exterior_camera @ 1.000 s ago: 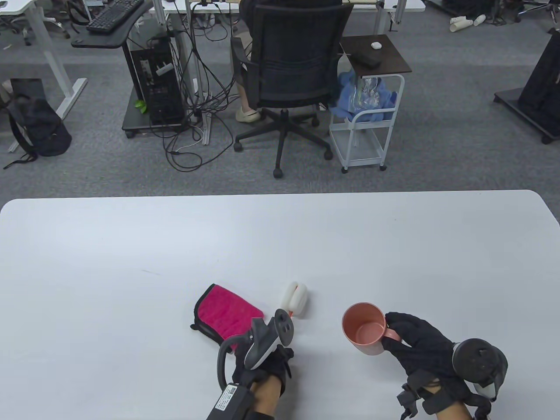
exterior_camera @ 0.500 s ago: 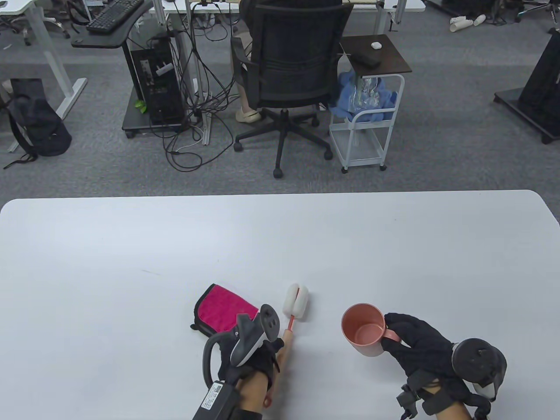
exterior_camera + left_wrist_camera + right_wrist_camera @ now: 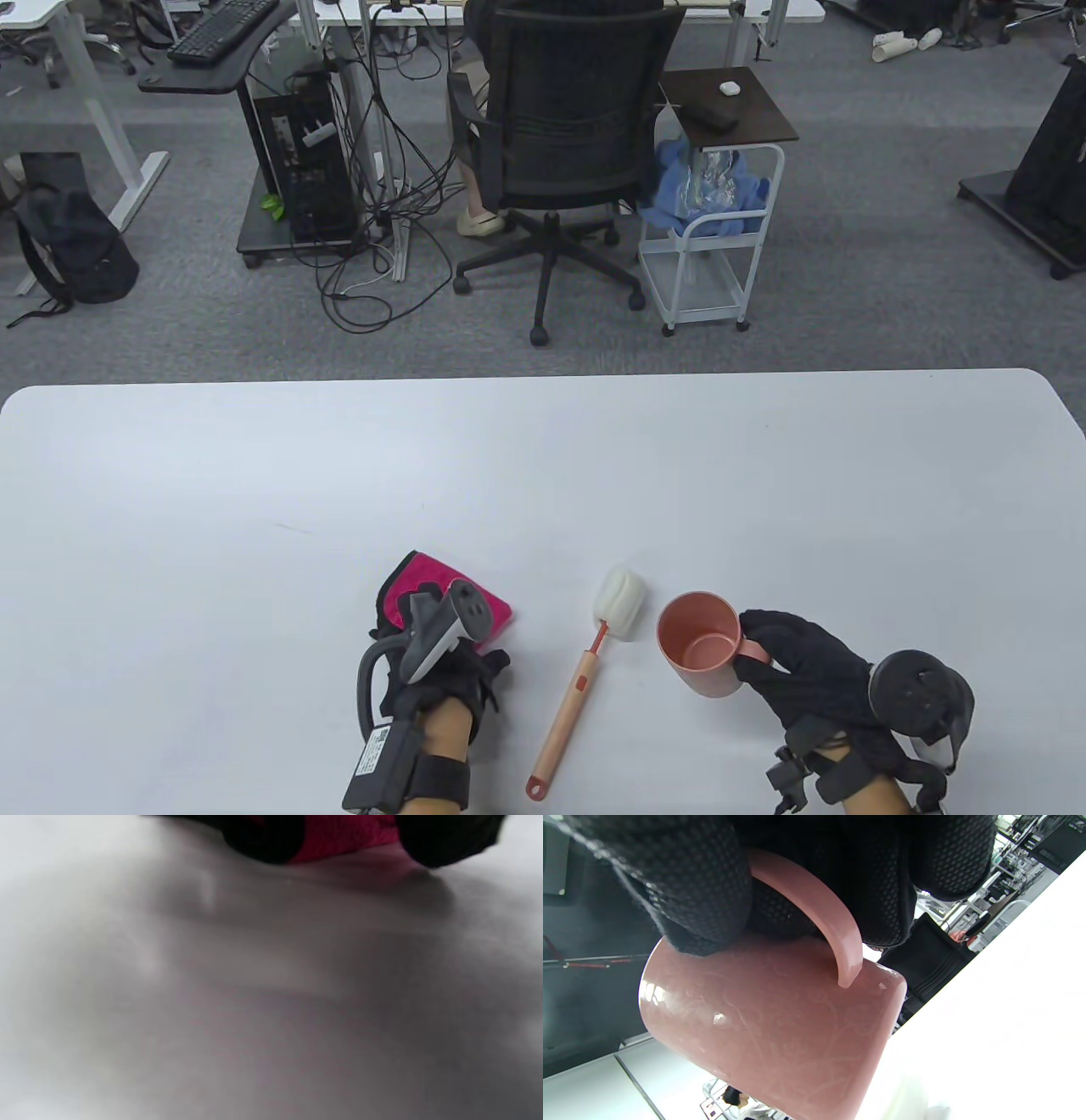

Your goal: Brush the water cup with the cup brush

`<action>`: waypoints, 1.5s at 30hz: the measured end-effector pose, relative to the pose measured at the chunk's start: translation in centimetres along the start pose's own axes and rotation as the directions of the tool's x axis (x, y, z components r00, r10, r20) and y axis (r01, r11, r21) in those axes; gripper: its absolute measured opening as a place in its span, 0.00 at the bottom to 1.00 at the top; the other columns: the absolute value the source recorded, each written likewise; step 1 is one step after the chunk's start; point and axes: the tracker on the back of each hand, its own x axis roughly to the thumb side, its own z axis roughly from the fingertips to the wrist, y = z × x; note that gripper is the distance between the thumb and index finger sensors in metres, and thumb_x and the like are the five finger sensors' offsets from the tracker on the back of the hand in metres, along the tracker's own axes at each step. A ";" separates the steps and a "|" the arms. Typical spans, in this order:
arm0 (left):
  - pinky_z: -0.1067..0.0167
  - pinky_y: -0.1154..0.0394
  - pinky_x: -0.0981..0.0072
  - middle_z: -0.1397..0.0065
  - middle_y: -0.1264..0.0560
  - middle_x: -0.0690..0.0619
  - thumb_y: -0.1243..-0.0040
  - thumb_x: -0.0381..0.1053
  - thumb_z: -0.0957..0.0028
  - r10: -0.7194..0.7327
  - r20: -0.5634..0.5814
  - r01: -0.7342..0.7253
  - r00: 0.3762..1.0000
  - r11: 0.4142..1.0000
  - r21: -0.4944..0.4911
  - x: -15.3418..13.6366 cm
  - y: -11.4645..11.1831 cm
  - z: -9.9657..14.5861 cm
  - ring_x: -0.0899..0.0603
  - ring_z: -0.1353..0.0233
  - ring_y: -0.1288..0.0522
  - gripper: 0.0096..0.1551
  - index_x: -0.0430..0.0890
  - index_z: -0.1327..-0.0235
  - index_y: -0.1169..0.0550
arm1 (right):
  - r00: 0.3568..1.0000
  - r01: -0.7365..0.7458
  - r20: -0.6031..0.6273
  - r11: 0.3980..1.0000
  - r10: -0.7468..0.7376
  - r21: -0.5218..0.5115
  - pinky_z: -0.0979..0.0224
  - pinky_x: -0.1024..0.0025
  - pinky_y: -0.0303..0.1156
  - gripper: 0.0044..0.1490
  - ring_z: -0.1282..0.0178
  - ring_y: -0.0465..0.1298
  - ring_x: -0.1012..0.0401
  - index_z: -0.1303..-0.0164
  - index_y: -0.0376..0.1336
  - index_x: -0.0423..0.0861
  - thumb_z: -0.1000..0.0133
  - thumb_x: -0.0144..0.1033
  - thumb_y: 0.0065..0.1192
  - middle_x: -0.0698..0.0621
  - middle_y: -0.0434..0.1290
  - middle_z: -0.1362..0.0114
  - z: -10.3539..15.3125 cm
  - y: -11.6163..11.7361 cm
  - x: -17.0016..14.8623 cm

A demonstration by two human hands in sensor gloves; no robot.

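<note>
bright overhead light; left wrist blurred

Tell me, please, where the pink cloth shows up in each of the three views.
Table view: pink cloth at lower centre-left, partly under the left hand.
Left wrist view: a strip of it at the top edge, between two gloved fingers.
Right wrist view: not in it.
Shared landmark: the white table.

The table view looks down from above the near edge, facing far across the table [image 3: 543, 475] to the office floor. Both wrist views are very close: the left skims the tabletop, blurred; the right, tilted, shares the cup [image 3: 772, 1027] with the table view.
</note>
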 end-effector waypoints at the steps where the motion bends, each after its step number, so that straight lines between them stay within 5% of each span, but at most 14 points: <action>1: 0.21 0.59 0.37 0.20 0.65 0.56 0.51 0.66 0.51 0.019 -0.008 -0.019 1.000 1.000 -0.001 -0.3 -0.2 -0.2 0.40 0.15 0.68 0.47 0.62 0.26 0.59 | 1.000 -0.001 -0.001 1.000 0.001 0.002 0.31 0.45 0.67 0.20 0.36 0.76 0.44 0.53 0.75 0.49 0.50 0.47 0.74 0.42 0.74 0.30 0.0 0.0 0.0; 6: 0.21 0.45 0.42 0.19 0.47 0.58 0.48 0.59 0.51 0.037 -0.018 -0.033 0.999 0.987 0.157 -0.9 0.9 0.3 0.43 0.14 0.49 0.34 0.69 0.29 0.40 | 1.000 0.006 -0.003 1.000 -0.006 0.026 0.31 0.45 0.67 0.20 0.36 0.76 0.44 0.53 0.75 0.49 0.51 0.47 0.74 0.42 0.74 0.30 -0.1 0.5 0.1; 9: 0.23 0.40 0.41 0.22 0.36 0.56 0.47 0.57 0.51 0.248 0.071 -0.258 0.966 0.947 0.192 -1.7 1.7 1.1 0.43 0.16 0.39 0.31 0.63 0.30 0.32 | 1.000 0.009 -0.001 0.999 -0.009 0.039 0.31 0.45 0.66 0.20 0.36 0.76 0.44 0.54 0.75 0.48 0.51 0.47 0.74 0.42 0.74 0.30 0.1 0.7 0.2; 11: 0.24 0.38 0.40 0.23 0.33 0.54 0.47 0.56 0.51 0.444 0.178 -0.471 0.878 0.869 0.154 -2.3 2.2 1.7 0.39 0.18 0.34 0.31 0.61 0.30 0.32 | 1.000 -0.006 0.005 0.999 0.006 0.040 0.31 0.45 0.66 0.20 0.36 0.76 0.44 0.53 0.74 0.48 0.51 0.47 0.74 0.42 0.74 0.30 0.1 0.6 0.4; 15: 0.24 0.38 0.38 0.22 0.35 0.52 0.48 0.56 0.49 0.696 0.436 -0.740 0.571 0.666 -0.095 -1.5 2.7 3.0 0.37 0.17 0.36 0.32 0.59 0.27 0.34 | 0.999 0.039 0.029 0.999 -0.040 0.029 0.31 0.45 0.66 0.20 0.36 0.76 0.44 0.53 0.74 0.49 0.50 0.47 0.73 0.43 0.74 0.30 0.1 0.3 0.8; 19: 0.24 0.38 0.36 0.21 0.36 0.50 0.49 0.56 0.47 0.799 0.545 -0.751 0.255 0.519 -0.409 1.4 2.8 4.8 0.35 0.18 0.35 0.33 0.58 0.26 0.37 | 0.986 0.151 0.066 0.986 -0.156 0.072 0.31 0.46 0.67 0.20 0.36 0.77 0.45 0.54 0.74 0.49 0.51 0.48 0.73 0.43 0.74 0.31 0.2 0.8 1.4; 21: 0.25 0.37 0.36 0.21 0.36 0.50 0.50 0.57 0.46 0.828 0.540 -0.698 0.147 0.474 -0.537 3.1 2.5 5.7 0.35 0.18 0.35 0.33 0.57 0.25 0.37 | 0.968 0.230 0.075 0.965 -0.241 0.126 0.31 0.46 0.67 0.20 0.36 0.77 0.45 0.54 0.74 0.50 0.51 0.48 0.73 0.43 0.74 0.31 0.2 1.3 1.6; 26: 0.22 0.40 0.37 0.18 0.41 0.52 0.52 0.61 0.45 0.893 0.450 -0.474 -0.002 0.396 -0.786 7.4 0.7 7.8 0.36 0.15 0.41 0.34 0.59 0.24 0.39 | 0.894 0.419 0.043 0.867 -0.446 0.269 0.31 0.46 0.68 0.20 0.36 0.77 0.46 0.54 0.74 0.50 0.51 0.49 0.73 0.44 0.74 0.31 0.0 3.0 1.6; 31: 0.20 0.52 0.33 0.15 0.52 0.53 0.55 0.67 0.44 0.977 0.166 -0.247 -0.135 0.129 -0.960 10.6 -1.9 9.4 0.36 0.12 0.55 0.38 0.61 0.21 0.47 | 0.827 0.545 -0.025 0.792 -0.561 0.276 0.31 0.47 0.68 0.20 0.37 0.78 0.46 0.54 0.75 0.50 0.51 0.49 0.73 0.44 0.75 0.32 0.0 3.6 0.9; 39: 0.19 0.52 0.35 0.14 0.58 0.57 0.57 0.68 0.45 0.890 0.448 -0.376 -0.087 0.387 -0.842 10.0 -0.1 10.2 0.40 0.11 0.59 0.39 0.70 0.22 0.54 | 0.844 0.534 -0.010 0.837 -0.537 0.121 0.31 0.47 0.68 0.21 0.37 0.78 0.46 0.54 0.74 0.50 0.51 0.49 0.73 0.44 0.75 0.32 0.0 2.3 0.1; 45: 0.18 0.55 0.36 0.17 0.68 0.61 0.57 0.67 0.44 0.736 0.676 -0.427 0.038 0.623 -0.655 10.8 0.4 11.9 0.42 0.12 0.67 0.41 0.74 0.28 0.63 | 0.846 0.532 -0.046 0.846 -0.531 0.032 0.31 0.47 0.68 0.21 0.37 0.78 0.47 0.53 0.74 0.50 0.50 0.49 0.72 0.44 0.75 0.32 0.1 1.3 -1.1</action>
